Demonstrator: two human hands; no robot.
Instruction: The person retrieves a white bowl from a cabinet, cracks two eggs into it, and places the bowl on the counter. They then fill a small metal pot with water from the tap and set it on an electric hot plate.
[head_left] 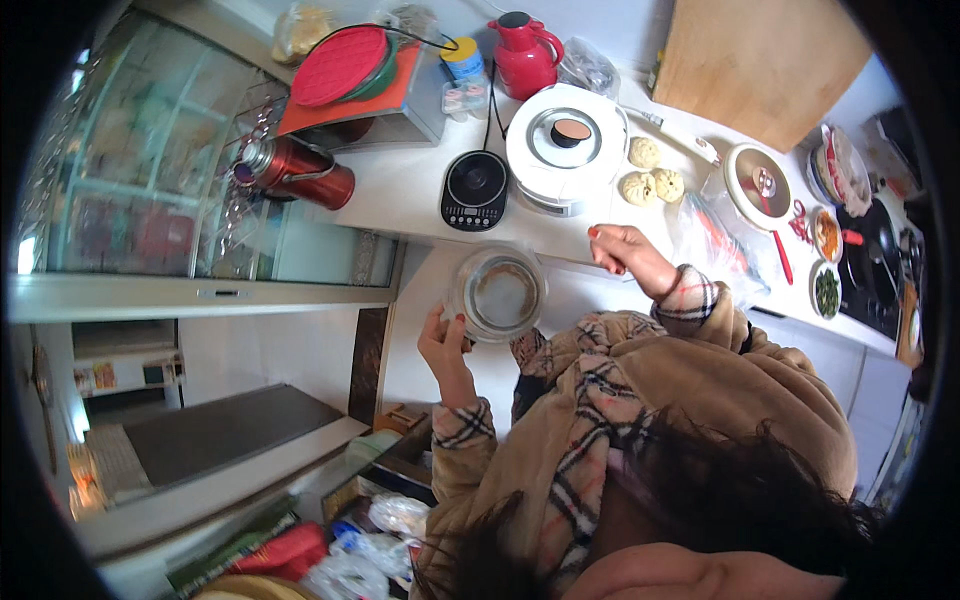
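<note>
My left hand (447,352) grips the near left side of a round, clear glass pot (500,292), holding it in front of the counter edge. The pot's wide circular rim faces up, and its inside looks pale grey. My right hand (632,257) hovers by the counter edge with its fingers curled in; whether anything is inside them is hidden. Beyond the pot, a round black electric base (477,182) with a button panel sits on the counter. Right of that base stands a white electric cooker (560,178) with a glass lid and brown knob.
Several steamed buns (640,187) lie right of the cooker. Farther right are a white pot (740,205), small dishes of food (826,290) and a black stove (872,265). A red thermos (300,175) and a red jug (524,62) stand on the counter. Plastic bags (365,560) crowd the lower left.
</note>
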